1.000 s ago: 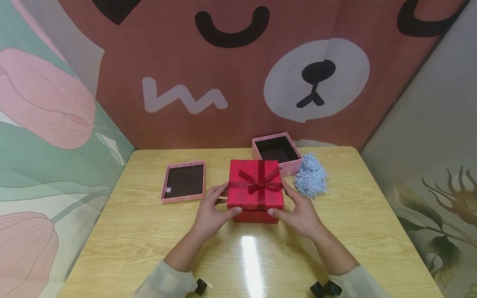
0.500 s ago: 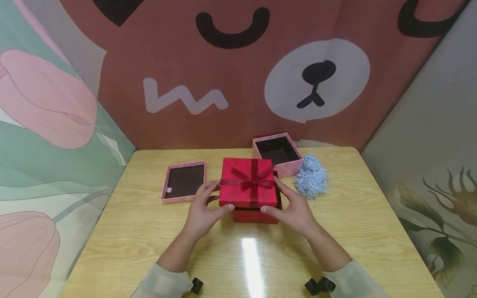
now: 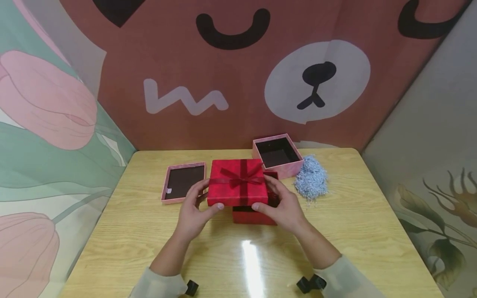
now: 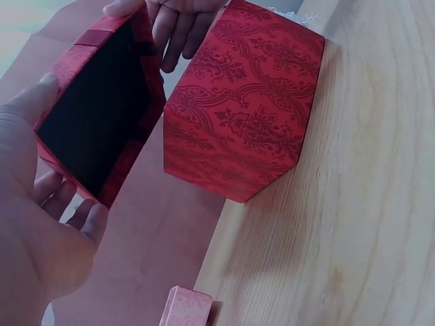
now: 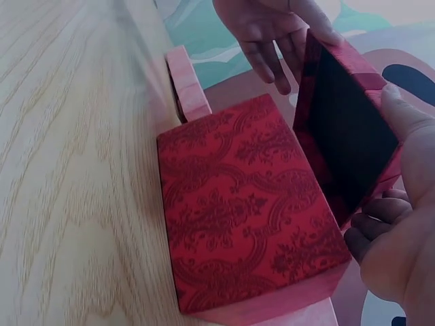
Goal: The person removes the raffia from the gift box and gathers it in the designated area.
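Observation:
A red box lid with a dark red ribbon bow is held in the air by both hands, above and left of its red patterned box base. My left hand grips the lid's left side, thumb at the front edge. At the opposite side my right hand grips it the same way. Both wrist views show the lid's black inside, raised off the base. The base stands on the table, its opening partly hidden by the lid in the head view.
A pink box lid lies inside-up at the left on the wooden table. Behind the red base stands an open pink box with a dark inside. Light blue shredded paper is heaped beside it. A bear-patterned backdrop rises behind the table.
Both hands have lifted the red lid off its base and carried it left, uncovering part of the base's opening. The base, pink box, pink lid and shredded paper have stayed put.

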`<act>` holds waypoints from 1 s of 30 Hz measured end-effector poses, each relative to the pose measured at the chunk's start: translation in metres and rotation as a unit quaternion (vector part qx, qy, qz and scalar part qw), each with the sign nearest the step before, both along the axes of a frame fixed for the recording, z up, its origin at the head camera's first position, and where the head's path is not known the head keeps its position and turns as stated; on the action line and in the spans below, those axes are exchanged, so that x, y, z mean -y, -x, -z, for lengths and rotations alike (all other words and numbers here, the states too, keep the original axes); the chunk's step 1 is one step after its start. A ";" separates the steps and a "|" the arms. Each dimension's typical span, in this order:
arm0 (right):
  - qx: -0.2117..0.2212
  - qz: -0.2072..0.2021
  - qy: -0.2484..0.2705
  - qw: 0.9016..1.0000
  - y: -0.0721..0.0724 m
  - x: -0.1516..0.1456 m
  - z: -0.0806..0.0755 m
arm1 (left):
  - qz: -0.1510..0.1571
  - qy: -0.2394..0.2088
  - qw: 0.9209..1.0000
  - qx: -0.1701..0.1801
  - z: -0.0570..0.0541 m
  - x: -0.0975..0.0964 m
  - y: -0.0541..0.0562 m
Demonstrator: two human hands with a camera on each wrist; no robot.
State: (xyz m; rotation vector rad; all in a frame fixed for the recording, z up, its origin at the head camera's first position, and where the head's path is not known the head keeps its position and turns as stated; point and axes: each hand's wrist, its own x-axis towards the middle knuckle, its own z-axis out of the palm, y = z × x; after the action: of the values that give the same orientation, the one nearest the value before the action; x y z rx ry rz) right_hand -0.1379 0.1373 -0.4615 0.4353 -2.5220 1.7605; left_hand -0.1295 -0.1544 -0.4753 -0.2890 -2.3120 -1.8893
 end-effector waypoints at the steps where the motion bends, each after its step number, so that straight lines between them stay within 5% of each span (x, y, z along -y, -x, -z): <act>1: 0.001 -0.002 0.009 1.000 0.000 0.001 0.000 | -0.003 -0.006 1.000 0.000 0.000 0.001 -0.001; 12: -0.028 -0.031 0.050 0.998 0.002 0.016 0.000 | -0.018 -0.066 0.998 -0.014 -0.001 0.011 -0.005; 30: -0.076 -0.044 -0.054 0.995 -0.003 0.042 0.001 | -0.019 -0.076 0.992 -0.100 0.001 0.045 -0.012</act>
State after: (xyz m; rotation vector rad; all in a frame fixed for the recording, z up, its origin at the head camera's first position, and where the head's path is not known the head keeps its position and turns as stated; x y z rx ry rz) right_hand -0.1353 0.0950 -0.4624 0.6683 -2.5341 1.5565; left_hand -0.1172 -0.1996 -0.4762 -0.3940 -2.0198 -1.9103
